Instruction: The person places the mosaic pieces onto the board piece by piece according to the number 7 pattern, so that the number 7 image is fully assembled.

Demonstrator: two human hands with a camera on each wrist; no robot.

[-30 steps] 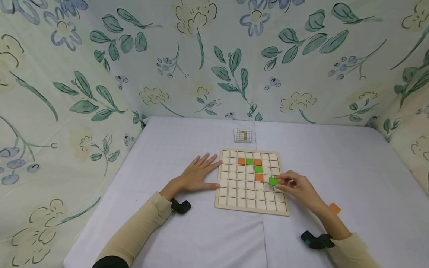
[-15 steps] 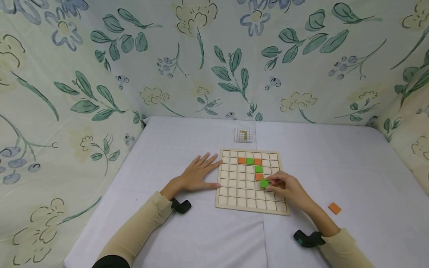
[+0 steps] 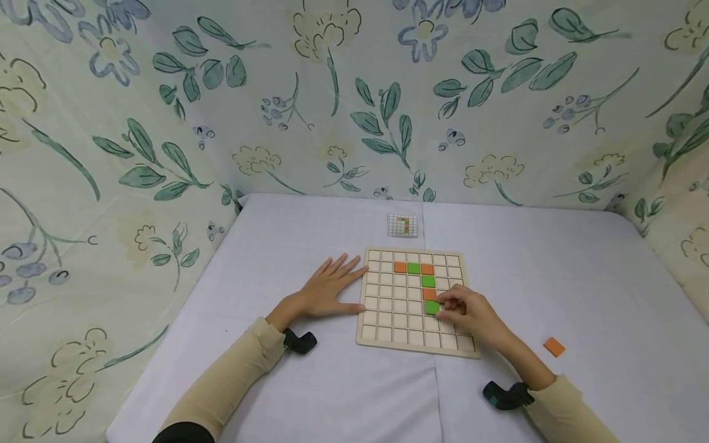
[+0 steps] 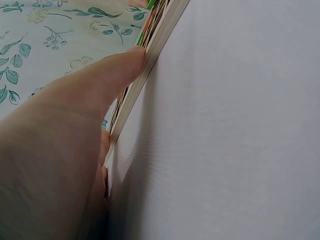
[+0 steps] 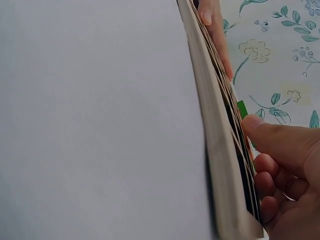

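Note:
A wooden grid board (image 3: 384,334) lies on the white-covered table. Orange and green square tiles sit in its cells, in a row turning down into a column. At the column's lower end my right hand (image 3: 468,314) pinches a green tile (image 3: 432,307) between thumb and fingers, just below an orange tile (image 3: 429,294). In the right wrist view that green tile (image 5: 242,108) stands slightly tilted above the board, against the thumb. My left hand (image 3: 327,292) lies flat with spread fingers, its fingertips and thumb touching the board's left edge. The left wrist view shows the thumb (image 4: 120,70) against that edge.
A loose orange tile (image 3: 554,346) lies on the table right of my right forearm. Behind the board is a small card (image 3: 402,225) printed with a coloured grid pattern. Floral cloth (image 3: 332,123) hangs behind the table and at its sides.
My right hand has carried the green tile left across the board to the cell below the column's orange tile, uncovering the loose orange tile. The left hand stays put.

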